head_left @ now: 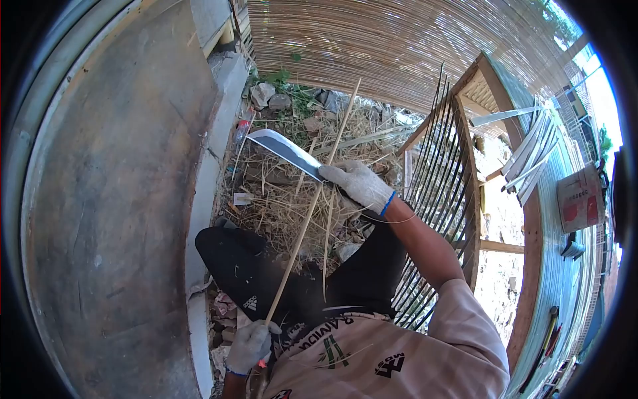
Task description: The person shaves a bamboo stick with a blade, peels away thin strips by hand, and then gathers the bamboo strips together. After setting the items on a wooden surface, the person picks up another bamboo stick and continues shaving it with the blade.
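My right hand (359, 184), in a white knit glove with a blue cuff, is closed around the handle of a machete (282, 150). Its broad blade points to the upper left, and the handle is mostly hidden by the glove. A long, thin bamboo strip (299, 241) runs diagonally from my lap past the machete near my right hand. At its lower end my gloved left hand (251, 346) is closed on it, near my waist. A thinner, curling sliver (327, 247) hangs below the right hand.
Shavings (276, 213) cover the ground between my legs. A worn board (119, 199) stands at left. On the right are a slatted wooden frame (473, 193), pale strips (535, 153) and a bucket (579, 198). A bamboo screen (372, 50) closes the back.
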Action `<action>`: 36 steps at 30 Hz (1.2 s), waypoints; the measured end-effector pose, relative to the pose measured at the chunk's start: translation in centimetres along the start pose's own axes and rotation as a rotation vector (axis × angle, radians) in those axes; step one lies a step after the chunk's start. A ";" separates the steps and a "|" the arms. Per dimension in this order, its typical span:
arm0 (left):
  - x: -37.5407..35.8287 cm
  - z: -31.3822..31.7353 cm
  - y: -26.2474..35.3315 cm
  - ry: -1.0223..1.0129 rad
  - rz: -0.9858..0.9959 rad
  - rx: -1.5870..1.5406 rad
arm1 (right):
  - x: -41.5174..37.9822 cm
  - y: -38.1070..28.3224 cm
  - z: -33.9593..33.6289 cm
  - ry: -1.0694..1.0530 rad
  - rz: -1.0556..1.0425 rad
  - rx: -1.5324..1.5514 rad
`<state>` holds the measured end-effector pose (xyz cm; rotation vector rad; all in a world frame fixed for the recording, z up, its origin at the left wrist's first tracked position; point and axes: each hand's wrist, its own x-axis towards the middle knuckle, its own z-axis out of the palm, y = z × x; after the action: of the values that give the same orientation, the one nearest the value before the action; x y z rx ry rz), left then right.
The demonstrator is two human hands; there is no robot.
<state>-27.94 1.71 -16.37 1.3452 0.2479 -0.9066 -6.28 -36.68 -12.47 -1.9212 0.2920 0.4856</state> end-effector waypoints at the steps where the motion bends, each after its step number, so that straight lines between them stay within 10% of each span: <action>1: -0.3 0.0 0.1 -0.007 0.003 0.005 | 0.8 0.8 -0.4 0.023 -0.035 0.004; 17: -4.9 -1.3 -0.2 0.049 0.051 0.265 | 3.8 4.0 -11.5 0.314 -0.177 -0.317; 36: -9.3 -5.9 -4.5 0.168 0.005 0.272 | 6.0 6.6 -17.4 0.455 -0.010 0.527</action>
<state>-35.08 11.18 -15.29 1.6767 0.2570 -0.8451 -0.28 -55.12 -14.78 -1.4904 0.6365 -0.0504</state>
